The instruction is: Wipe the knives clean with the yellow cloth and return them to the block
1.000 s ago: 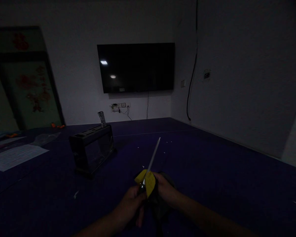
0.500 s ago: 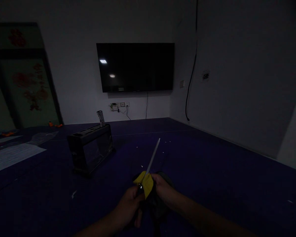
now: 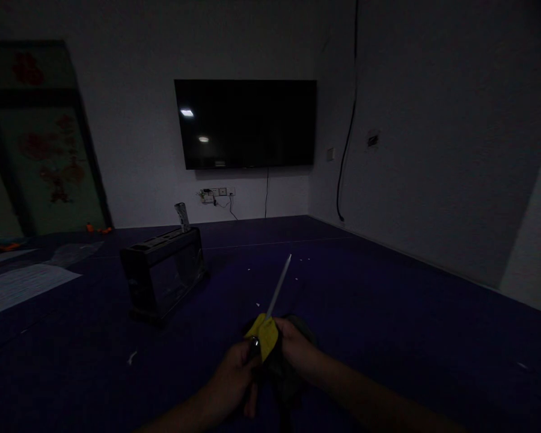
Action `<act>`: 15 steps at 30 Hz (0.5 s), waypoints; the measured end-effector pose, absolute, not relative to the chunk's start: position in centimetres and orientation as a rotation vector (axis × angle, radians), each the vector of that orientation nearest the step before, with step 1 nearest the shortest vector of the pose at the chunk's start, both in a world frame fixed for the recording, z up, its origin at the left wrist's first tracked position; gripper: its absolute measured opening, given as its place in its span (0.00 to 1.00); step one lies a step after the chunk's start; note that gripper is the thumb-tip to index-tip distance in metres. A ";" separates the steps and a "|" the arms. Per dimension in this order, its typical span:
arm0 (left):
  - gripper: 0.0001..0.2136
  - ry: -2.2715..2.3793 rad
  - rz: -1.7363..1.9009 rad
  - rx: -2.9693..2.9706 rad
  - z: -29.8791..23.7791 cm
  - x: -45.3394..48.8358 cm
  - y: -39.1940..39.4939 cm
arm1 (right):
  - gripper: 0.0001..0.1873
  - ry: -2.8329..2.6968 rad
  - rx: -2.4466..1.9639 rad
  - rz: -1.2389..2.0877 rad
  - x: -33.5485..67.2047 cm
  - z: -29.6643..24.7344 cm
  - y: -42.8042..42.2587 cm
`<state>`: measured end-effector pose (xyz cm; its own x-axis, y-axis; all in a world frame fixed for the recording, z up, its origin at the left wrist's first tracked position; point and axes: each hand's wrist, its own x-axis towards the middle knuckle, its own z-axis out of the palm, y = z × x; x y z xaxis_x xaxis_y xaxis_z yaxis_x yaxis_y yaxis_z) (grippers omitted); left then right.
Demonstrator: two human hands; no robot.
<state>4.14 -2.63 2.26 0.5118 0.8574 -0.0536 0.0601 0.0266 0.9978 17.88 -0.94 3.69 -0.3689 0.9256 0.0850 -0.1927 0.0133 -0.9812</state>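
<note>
My left hand [image 3: 234,370] is closed round the dark handle of a knife [image 3: 279,287], whose narrow pale blade points up and away from me. A shiny metal spot shows at the handle beside my thumb. A yellow cloth [image 3: 267,338] is folded about the base of the blade. My right hand [image 3: 295,346] pinches the cloth from the right side, its fingertips partly hidden. Ahead to the left stands a black knife block [image 3: 160,264] with see-through sides; one patterned handle [image 3: 182,215] sticks up from its top.
White scraps dot the dark blue surface [image 3: 365,349]. Printed paper [image 3: 27,285] and clear plastic [image 3: 79,252] lie at far left. A dark rounded thing [image 3: 303,328] sits behind my right hand, hard to make out. A television [image 3: 247,123] hangs on the back wall.
The view has shifted very slightly. Both hands keep their hold on the knife and the cloth, with almost no visible movement.
</note>
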 end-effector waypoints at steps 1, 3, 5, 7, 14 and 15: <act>0.30 0.861 0.761 1.422 2.4 4.2 -2.7 | 0.17 -1.351 -0.826 1.523 17.9 3.7 -0.9; 0.28 0.875 0.766 1.421 2.6 4.2 -2.9 | 0.17 -1.322 -0.839 1.509 17.8 3.7 -0.9; 0.26 0.890 0.757 1.417 2.8 4.3 -3.0 | 0.17 -1.302 -0.844 1.497 17.8 3.6 -0.9; 0.26 0.895 0.745 1.410 2.9 4.3 -3.1 | 0.17 -1.296 -0.840 1.499 17.8 3.6 -0.9; 0.27 0.920 0.765 1.378 2.4 4.2 -2.9 | 0.18 -1.306 -0.811 1.521 17.8 3.3 -0.7; 0.26 0.918 0.769 1.374 2.2 4.1 -2.8 | 0.18 -1.305 -0.810 1.521 17.8 3.3 -0.7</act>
<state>4.12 -2.78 2.24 0.4611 0.8827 -0.0906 0.0653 0.0681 0.9955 17.78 -0.65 3.27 -0.3380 0.9367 0.0907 -0.2319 0.0105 -0.9727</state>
